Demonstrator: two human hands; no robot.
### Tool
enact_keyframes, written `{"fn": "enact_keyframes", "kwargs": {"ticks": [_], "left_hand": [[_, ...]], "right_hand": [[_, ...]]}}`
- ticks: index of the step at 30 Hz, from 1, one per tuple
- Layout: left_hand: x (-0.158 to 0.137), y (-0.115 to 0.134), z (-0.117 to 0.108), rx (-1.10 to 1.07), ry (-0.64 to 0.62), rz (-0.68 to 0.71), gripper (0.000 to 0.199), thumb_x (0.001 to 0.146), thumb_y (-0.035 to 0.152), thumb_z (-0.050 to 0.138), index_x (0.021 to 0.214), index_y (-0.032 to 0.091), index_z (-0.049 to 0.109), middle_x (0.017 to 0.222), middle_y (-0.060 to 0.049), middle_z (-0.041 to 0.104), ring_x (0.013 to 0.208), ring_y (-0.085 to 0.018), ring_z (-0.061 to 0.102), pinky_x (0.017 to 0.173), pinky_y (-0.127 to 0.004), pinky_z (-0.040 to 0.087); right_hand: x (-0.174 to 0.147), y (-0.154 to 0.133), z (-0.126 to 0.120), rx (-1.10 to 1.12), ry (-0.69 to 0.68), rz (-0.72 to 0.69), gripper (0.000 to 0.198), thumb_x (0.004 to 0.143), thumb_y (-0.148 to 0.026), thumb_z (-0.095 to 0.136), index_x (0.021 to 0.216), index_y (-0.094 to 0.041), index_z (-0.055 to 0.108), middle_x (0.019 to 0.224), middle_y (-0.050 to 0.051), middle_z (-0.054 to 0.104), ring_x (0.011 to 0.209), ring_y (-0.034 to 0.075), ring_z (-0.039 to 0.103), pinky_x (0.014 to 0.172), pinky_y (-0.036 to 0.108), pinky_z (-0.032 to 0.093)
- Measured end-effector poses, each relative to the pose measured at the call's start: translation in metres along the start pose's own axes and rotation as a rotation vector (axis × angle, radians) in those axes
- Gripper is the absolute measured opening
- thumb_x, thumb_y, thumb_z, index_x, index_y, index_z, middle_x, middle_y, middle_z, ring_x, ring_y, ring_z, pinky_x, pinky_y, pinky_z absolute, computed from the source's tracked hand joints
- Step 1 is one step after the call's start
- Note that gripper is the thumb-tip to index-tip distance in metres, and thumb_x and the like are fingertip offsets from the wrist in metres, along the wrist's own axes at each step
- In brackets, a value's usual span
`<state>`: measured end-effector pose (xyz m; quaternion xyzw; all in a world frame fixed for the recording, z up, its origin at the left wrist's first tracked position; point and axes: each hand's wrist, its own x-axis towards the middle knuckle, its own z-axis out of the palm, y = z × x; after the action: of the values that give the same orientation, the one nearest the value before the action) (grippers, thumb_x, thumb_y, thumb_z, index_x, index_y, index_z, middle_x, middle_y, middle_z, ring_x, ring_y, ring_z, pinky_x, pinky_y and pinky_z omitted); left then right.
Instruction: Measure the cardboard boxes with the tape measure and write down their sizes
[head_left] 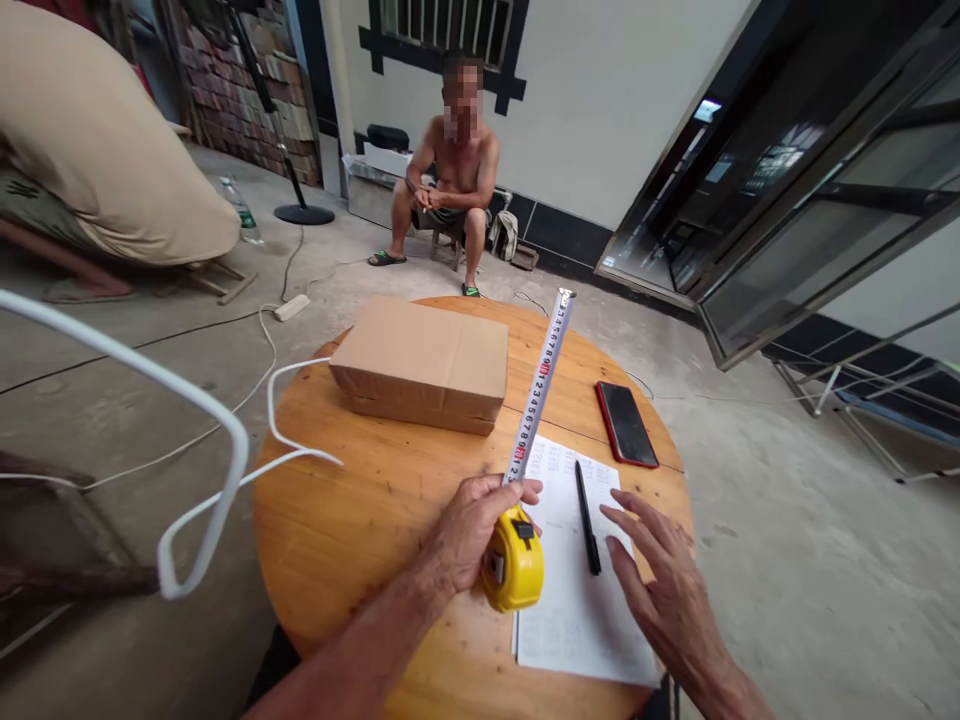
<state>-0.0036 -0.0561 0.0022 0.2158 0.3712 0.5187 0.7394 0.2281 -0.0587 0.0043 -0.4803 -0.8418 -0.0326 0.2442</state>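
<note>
My left hand (pixel 476 530) grips a yellow tape measure (pixel 517 575), thumb and fingers closed at the mouth of its case. From there the white numbered blade (pixel 538 390) runs out, pointing away from me past the right side of a closed cardboard box (pixel 420 360). Under the case lies a sheet of paper (pixel 555 630) with rows of writing. A black pen (pixel 587 520) rests on the sheet. Just right of the pen, my right hand (pixel 664 570) hovers with its fingers spread and nothing in them.
A round wooden table (pixel 322 560) bears these things and a phone in a red case (pixel 627 424). White bent tubing (pixel 232 440) juts in from the left. Across the table a person (pixel 457 180) sits on a stool; another person (pixel 105 140) bends at the left. A glass door (pixel 840 200) stands right.
</note>
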Motion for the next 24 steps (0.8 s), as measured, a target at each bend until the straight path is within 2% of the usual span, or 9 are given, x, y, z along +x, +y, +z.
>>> {"fn": "enact_keyframes", "kwargs": {"ticks": [4,6,8,11,14,17,20,24], "left_hand": [[-0.016,0.015,0.005,-0.048,0.022,0.07,0.021,0.077,0.032,0.061,0.071,0.011,0.062,0.106,-0.013,0.066,0.057,-0.011,0.06,0.055,-0.023,0.045],[-0.03,0.026,0.007,-0.079,0.013,0.075,0.022,0.077,0.032,0.06,0.072,0.011,0.063,0.094,-0.012,0.069,0.055,-0.01,0.058,0.055,-0.023,0.044],[-0.048,0.036,0.006,-0.115,-0.001,0.049,0.023,0.077,0.034,0.061,0.073,0.012,0.063,0.078,-0.009,0.069,0.053,-0.012,0.058,0.053,-0.023,0.043],[-0.075,0.042,-0.007,-0.115,0.037,0.03,0.022,0.077,0.036,0.062,0.075,0.014,0.063,0.06,-0.003,0.064,0.054,-0.014,0.06,0.053,-0.022,0.043],[-0.096,0.037,-0.032,-0.106,0.143,-0.001,0.026,0.078,0.04,0.061,0.081,0.015,0.063,0.056,-0.003,0.064,0.053,-0.014,0.058,0.052,-0.021,0.041],[-0.112,0.027,-0.058,-0.094,0.223,-0.06,0.036,0.075,0.046,0.062,0.091,0.014,0.065,0.056,-0.004,0.065,0.051,-0.014,0.057,0.05,-0.022,0.04],[-0.121,0.016,-0.08,-0.103,0.27,-0.042,0.038,0.071,0.05,0.066,0.084,0.014,0.067,0.053,-0.004,0.064,0.05,-0.015,0.058,0.051,-0.023,0.041],[-0.13,0.007,-0.096,-0.098,0.344,0.022,0.041,0.066,0.053,0.07,0.076,0.013,0.069,0.056,-0.006,0.065,0.055,-0.018,0.061,0.055,-0.026,0.044]], "right_hand": [[0.058,-0.006,-0.006,0.081,0.032,0.049,0.028,0.089,-0.028,0.046,0.113,-0.025,0.058,0.125,0.009,0.055,0.113,0.025,0.054,0.084,0.042,0.051],[0.096,-0.013,-0.005,0.12,0.062,0.007,0.028,0.087,-0.028,0.048,0.112,-0.025,0.059,0.125,0.009,0.055,0.115,0.025,0.053,0.084,0.042,0.051],[0.136,-0.025,0.001,0.141,0.079,-0.056,0.028,0.086,-0.027,0.05,0.112,-0.024,0.059,0.123,0.008,0.057,0.115,0.024,0.052,0.091,0.044,0.046],[0.192,-0.051,0.017,0.19,0.053,-0.126,0.029,0.085,-0.03,0.05,0.112,-0.021,0.058,0.122,0.009,0.057,0.114,0.023,0.052,0.093,0.043,0.043],[0.236,-0.079,0.037,0.127,-0.01,-0.162,0.036,0.087,-0.036,0.047,0.118,-0.019,0.055,0.128,0.012,0.054,0.118,0.027,0.049,0.096,0.047,0.038],[0.269,-0.096,0.053,-0.002,-0.119,-0.125,0.047,0.089,-0.045,0.042,0.126,-0.017,0.049,0.131,0.015,0.051,0.12,0.032,0.045,0.094,0.052,0.034],[0.29,-0.101,0.063,-0.043,-0.197,-0.133,0.056,0.085,-0.057,0.043,0.121,-0.015,0.053,0.118,0.017,0.06,0.109,0.035,0.052,0.088,0.052,0.035],[0.291,-0.104,0.061,-0.07,-0.26,-0.181,0.059,0.076,-0.066,0.051,0.108,-0.018,0.061,0.099,0.011,0.066,0.093,0.03,0.058,0.081,0.044,0.038]]}}
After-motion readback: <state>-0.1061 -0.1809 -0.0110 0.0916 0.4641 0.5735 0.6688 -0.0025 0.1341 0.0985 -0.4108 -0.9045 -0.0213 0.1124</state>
